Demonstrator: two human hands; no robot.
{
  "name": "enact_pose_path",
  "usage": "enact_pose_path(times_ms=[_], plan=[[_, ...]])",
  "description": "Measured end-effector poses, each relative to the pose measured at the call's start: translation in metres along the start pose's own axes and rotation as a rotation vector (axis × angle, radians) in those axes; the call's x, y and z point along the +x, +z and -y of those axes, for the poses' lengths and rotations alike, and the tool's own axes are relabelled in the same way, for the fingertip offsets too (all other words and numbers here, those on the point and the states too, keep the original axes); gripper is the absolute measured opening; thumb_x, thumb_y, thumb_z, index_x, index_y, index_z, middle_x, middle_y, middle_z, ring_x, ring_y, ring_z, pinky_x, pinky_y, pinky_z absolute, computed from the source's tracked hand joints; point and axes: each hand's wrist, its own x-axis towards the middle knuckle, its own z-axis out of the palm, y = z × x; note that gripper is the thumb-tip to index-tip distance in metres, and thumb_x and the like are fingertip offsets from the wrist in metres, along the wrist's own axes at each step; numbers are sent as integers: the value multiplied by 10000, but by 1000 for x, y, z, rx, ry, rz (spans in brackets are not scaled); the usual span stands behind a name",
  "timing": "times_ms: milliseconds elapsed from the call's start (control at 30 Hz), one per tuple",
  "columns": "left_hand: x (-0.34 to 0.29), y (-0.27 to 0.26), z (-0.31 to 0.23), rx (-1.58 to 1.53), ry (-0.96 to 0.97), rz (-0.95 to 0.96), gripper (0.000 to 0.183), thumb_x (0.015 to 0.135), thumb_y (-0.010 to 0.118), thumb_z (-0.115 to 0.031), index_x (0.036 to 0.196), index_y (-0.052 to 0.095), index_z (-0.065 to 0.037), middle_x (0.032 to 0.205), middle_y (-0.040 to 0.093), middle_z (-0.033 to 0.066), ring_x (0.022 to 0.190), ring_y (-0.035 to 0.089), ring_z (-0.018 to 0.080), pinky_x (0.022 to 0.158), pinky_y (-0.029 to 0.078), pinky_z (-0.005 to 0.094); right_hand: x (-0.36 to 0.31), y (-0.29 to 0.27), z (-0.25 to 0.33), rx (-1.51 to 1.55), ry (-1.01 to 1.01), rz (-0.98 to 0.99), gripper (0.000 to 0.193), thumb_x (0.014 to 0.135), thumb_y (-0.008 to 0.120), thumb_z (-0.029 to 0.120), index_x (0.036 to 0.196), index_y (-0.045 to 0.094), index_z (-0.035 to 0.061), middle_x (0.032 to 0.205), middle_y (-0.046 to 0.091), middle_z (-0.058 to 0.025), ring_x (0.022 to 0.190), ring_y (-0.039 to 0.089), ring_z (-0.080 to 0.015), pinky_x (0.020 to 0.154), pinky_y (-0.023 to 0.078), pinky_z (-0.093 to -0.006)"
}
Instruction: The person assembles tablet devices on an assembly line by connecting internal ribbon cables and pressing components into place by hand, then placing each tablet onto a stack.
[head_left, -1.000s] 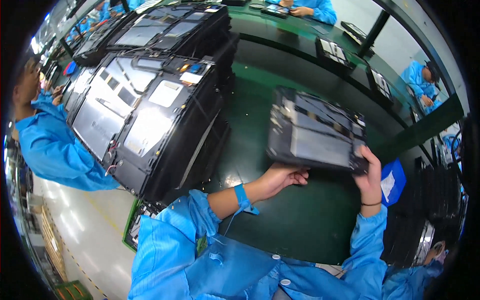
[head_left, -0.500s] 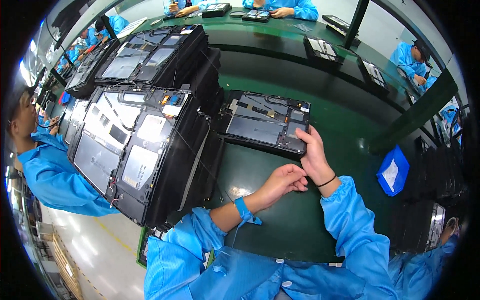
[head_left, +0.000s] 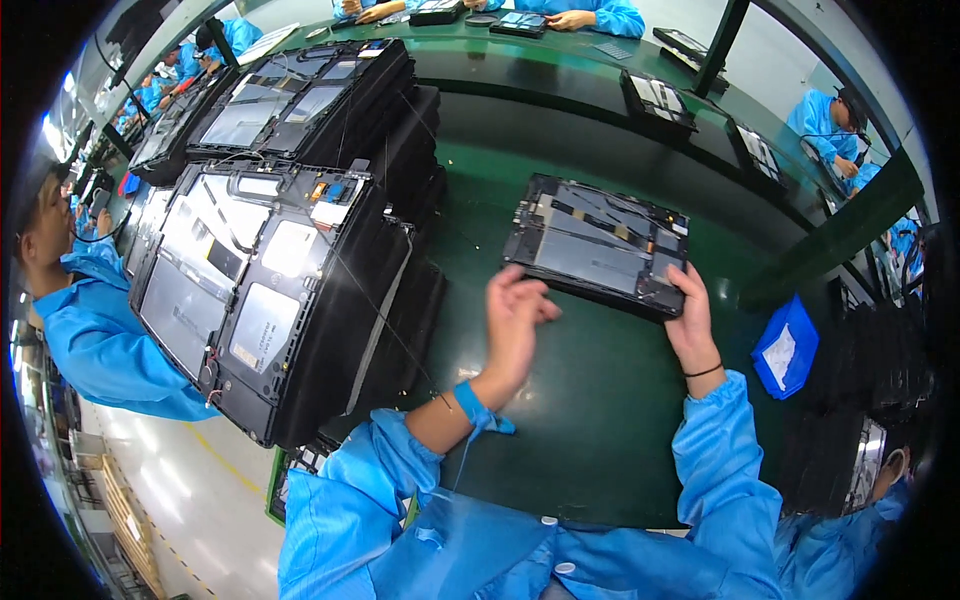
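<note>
Currently, right hand (head_left: 692, 315) grips the right edge of a black device panel (head_left: 590, 245), thumb on top.
Panel is over the green bench (head_left: 570, 430); left hand (head_left: 513, 320), fingers loosely curled and holding nothing, is at its near left corner, contact unclear. Silver plate (head_left: 265, 325) on the nearest stack (head_left: 325, 345) bears dark print. Blue bin (head_left: 800, 345) at right; co-worker (head_left: 110, 325) at left; pale floor (head_left: 165, 455) lower left, yellow-lined.
</note>
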Motion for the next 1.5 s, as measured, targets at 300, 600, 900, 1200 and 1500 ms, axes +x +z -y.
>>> enact_pose_path(times_ms=[300, 600, 900, 1200, 1500], plan=[[97, -15, -31, -239, -63, -473, 652, 853, 510, -106, 1417, 184, -117, 919, 575, 81, 621, 524, 150, 554, 453, 296, -1, -13, 5, -15, 38, 11, 315, 863, 573, 112, 1160, 531, 18, 1035, 600, -61, 902, 584, -161, 828, 479, -307], [100, -14, -43, -426, 8, -322, 348, 907, 508, -151, 1243, 439, -94, 722, 504, -4, 543, 416, 106, 510, 358, 274, -2, -1, -1, -82, 48, 55, 340, 868, 570, 99, 1187, 509, -4, 1078, 604, -89, 938, 599, -173, 848, 488, -309], [80, -4, -58, -389, 50, -145, 289, 911, 498, -138, 1174, 420, -46, 740, 578, 43, 502, 454, 96, 458, 363, 252, 3, 87, -46, -31, 50, 100, 350, 882, 584, 102, 1202, 485, 2, 1097, 595, -87, 960, 592, -165, 873, 479, -309], [-7, 31, -9, 351, 399, 320, 273, 922, 467, -30, 1185, 538, -19, 713, 547, 13, 623, 484, 55, 550, 382, 191, 15, 81, -74, -376, -159, 38, 524, 891, 599, 171, 1315, 368, -31, 1202, 542, -126, 1059, 556, -237, 919, 444, -337], [-27, 26, -3, 752, 556, 684, 182, 833, 563, -42, 1004, 627, -48, 869, 665, 140, 769, 639, 326, 677, 500, 416, 6, 70, -73, -999, -508, -43, 550, 873, 590, 213, 1343, 394, 6, 1409, 363, -193, 1326, 289, -331, 1103, 204, -405]])
